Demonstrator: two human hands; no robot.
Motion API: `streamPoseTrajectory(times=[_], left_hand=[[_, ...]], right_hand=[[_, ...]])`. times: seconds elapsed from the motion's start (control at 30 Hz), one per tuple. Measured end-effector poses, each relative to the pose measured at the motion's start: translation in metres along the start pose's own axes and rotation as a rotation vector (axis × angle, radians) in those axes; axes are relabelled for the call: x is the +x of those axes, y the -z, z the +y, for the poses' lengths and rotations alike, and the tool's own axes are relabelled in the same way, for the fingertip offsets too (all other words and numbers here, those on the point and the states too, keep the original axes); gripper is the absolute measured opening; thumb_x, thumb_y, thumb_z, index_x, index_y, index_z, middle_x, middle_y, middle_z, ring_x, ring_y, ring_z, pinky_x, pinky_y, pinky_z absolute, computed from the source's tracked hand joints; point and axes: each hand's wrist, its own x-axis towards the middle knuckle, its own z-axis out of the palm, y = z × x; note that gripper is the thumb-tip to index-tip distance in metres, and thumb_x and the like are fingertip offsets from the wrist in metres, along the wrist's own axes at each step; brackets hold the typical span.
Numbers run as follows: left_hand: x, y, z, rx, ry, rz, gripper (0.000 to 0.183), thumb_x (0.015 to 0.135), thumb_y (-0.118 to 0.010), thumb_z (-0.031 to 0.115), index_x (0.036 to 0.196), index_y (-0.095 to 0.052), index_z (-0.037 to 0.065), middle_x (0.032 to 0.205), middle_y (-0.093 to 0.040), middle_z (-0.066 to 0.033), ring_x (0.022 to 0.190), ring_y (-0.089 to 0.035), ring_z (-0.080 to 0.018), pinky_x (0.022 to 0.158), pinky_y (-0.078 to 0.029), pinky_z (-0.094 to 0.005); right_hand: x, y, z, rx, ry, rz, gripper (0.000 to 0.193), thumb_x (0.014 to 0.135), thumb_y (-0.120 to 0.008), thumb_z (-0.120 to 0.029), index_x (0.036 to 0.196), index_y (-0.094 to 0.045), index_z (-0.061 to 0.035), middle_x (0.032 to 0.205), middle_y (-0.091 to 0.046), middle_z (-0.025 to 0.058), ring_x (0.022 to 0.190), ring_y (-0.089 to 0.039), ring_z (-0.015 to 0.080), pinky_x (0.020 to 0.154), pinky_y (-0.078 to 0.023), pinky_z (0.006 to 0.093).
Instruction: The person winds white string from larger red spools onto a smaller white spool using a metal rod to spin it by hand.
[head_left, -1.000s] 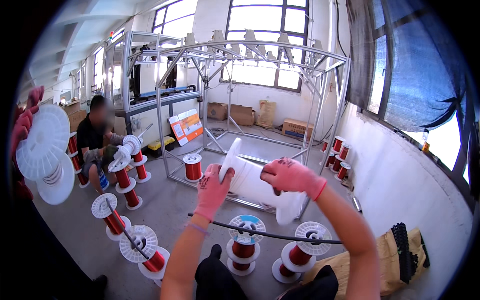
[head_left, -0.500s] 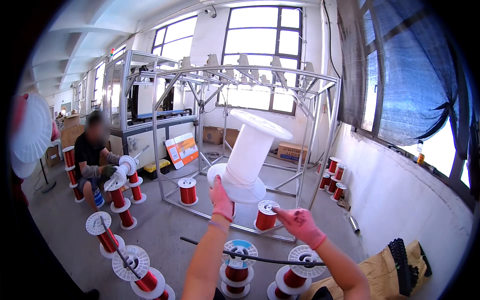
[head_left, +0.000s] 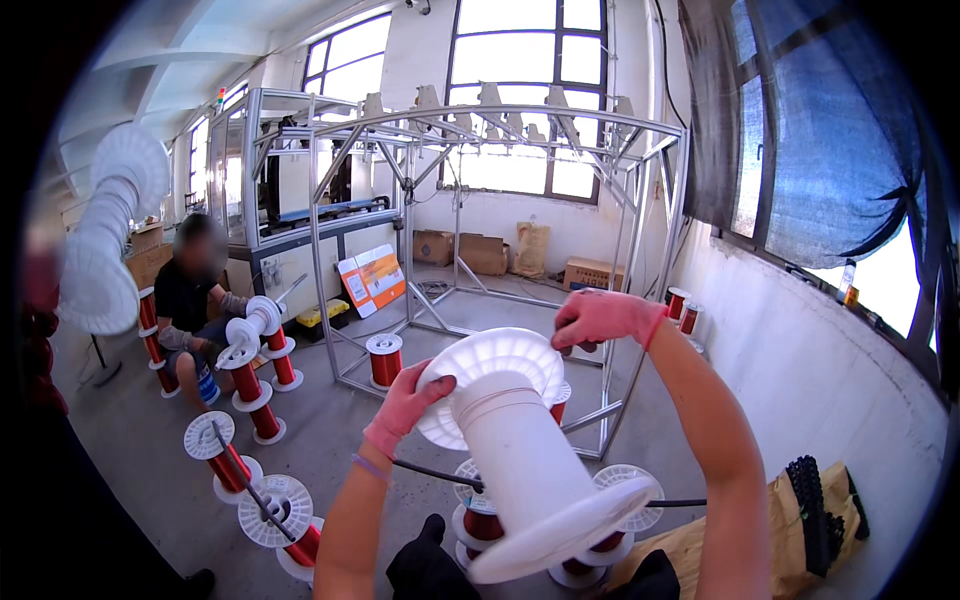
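Note:
A large white plastic spool (head_left: 515, 430) hangs tilted before me, its lower flange toward my body. Several turns of thin thread or wire lie round its barrel close to the upper flange. My left hand (head_left: 402, 405), in a pink glove, grips the left rim of that upper flange (head_left: 520, 350), thumb on the inner face. Just beyond the flange's right rim is my right hand (head_left: 605, 320), also pink-gloved, with fingers curled together in a pinch; whatever they hold is too small to make out. Under the spool, a dark rod (head_left: 430, 472) runs across red-wound spools, partly hidden.
Red-wound spools (head_left: 228, 455) stand on the floor at left and below. A metal frame (head_left: 500, 110) rises ahead. A seated person (head_left: 190, 295) has a white spool (head_left: 255, 325) close by; another white spool (head_left: 110, 230) is at far left. Brown sacking (head_left: 720, 520) lies at right.
The white spool has swung over, its thread-wound end now up and away and its other flange toward me. My right hand has risen from a red spool to beside the upper flange.

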Motion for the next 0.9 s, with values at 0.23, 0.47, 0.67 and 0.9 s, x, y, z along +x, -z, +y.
streamPoseTrajectory(times=[0.23, 0.47, 0.67, 0.9], left_hand=[[0.012, -0.041, 0.011, 0.784, -0.29, 0.224, 0.028, 0.087, -0.064, 0.032, 0.089, -0.062, 0.004, 0.087, -0.062, -0.0107, 0.079, -0.062, -0.0325, 0.068, -0.048, -0.04], [0.063, -0.085, -0.043, 0.892, -0.109, 0.565, 0.036, 0.089, -0.059, 0.04, 0.095, -0.061, 0.005, 0.097, -0.063, -0.0145, 0.087, -0.063, -0.0361, 0.075, -0.049, -0.0449], [0.146, -0.104, -0.079, 0.157, 0.09, 0.877, 0.045, 0.089, -0.06, 0.039, 0.1, -0.06, -0.005, 0.1, -0.065, -0.021, 0.09, -0.063, -0.035, 0.078, -0.048, -0.0417], [0.186, -0.093, -0.103, -0.12, 0.042, 0.83, 0.045, 0.087, -0.063, 0.034, 0.106, -0.061, -0.007, 0.096, -0.067, -0.0172, 0.086, -0.064, -0.0286, 0.08, -0.049, -0.0367]], right_hand=[[-0.011, -0.037, -0.041, -0.526, 0.015, 0.256, 0.029, 0.086, -0.053, -0.032, 0.083, -0.068, -0.0073, 0.075, -0.069, 0.0069, 0.073, -0.067, 0.0241, 0.069, -0.052, 0.0359], [0.004, -0.078, -0.009, -0.767, 0.041, 0.534, 0.02, 0.088, -0.051, -0.023, 0.085, -0.065, -0.0091, 0.079, -0.068, 0.0117, 0.074, -0.069, 0.0289, 0.059, -0.053, 0.0413], [0.002, -0.086, 0.018, -0.823, -0.034, 0.596, 0.011, 0.085, -0.053, -0.013, 0.092, -0.062, -0.0111, 0.078, -0.069, 0.007, 0.074, -0.07, 0.0249, 0.058, -0.052, 0.0368], [-0.027, -0.06, 0.082, -0.864, 0.085, 0.82, 0.011, 0.087, -0.056, -0.019, 0.079, -0.057, -0.0119, 0.063, -0.062, 0.0058, 0.064, -0.064, 0.0255, 0.066, -0.051, 0.0367]])
